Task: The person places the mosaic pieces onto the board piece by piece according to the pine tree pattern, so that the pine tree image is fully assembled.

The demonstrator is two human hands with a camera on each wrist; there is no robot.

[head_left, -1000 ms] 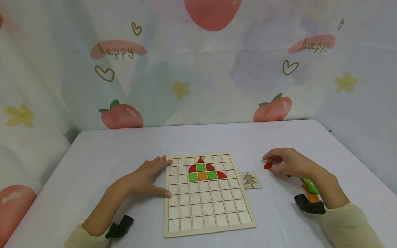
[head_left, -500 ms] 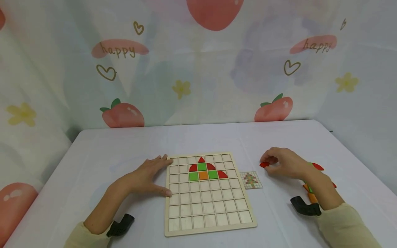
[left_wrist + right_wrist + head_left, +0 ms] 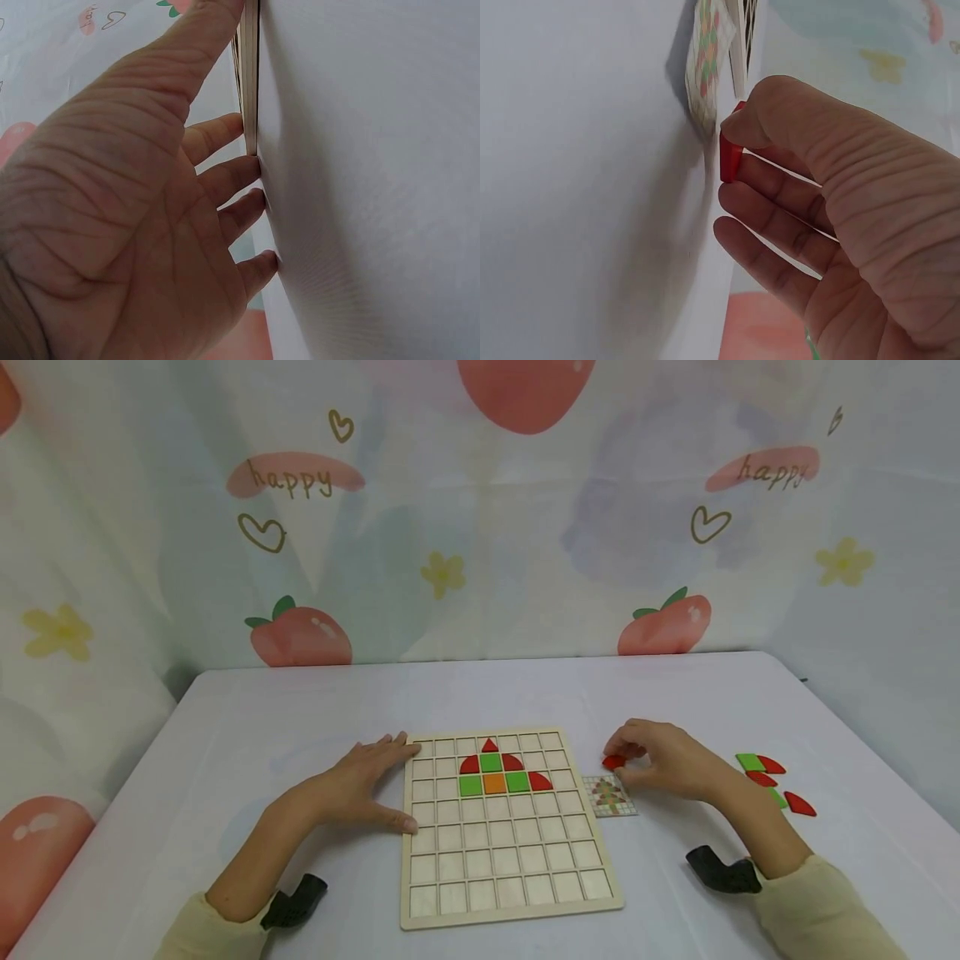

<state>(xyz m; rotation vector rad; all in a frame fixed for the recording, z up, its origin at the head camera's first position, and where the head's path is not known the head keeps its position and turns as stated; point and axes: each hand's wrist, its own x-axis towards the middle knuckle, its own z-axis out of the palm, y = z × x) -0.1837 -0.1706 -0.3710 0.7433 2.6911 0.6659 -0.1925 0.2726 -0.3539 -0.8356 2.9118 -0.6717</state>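
A right hand (image 3: 665,762) pinches a red piece (image 3: 612,762) near a pattern card (image 3: 609,796), right of the grid board (image 3: 517,920); a left hand (image 3: 360,785), fingers spread, touches its edge. A light pinch and steady board should help.

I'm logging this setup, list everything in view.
Gridded wooden board: 1, pale, on table
Triangular tile: 1, red, board
Quarter-round tiles: 3, red, board
Square tiles: 3 green, 1 orange, board
Loose tiles: 5 visible, red/green, at right
Tree-print card: 1, mostly white, beside board
Covered table: 1, white, under board
Patterned curtain: 1, pale, behind table
Wrist devices: 2, black, wrists
Sleeves: 2, yellowish, forearms
Left hand: 1, touching board's left edge
Right hand: 1, fingers pinching red tile
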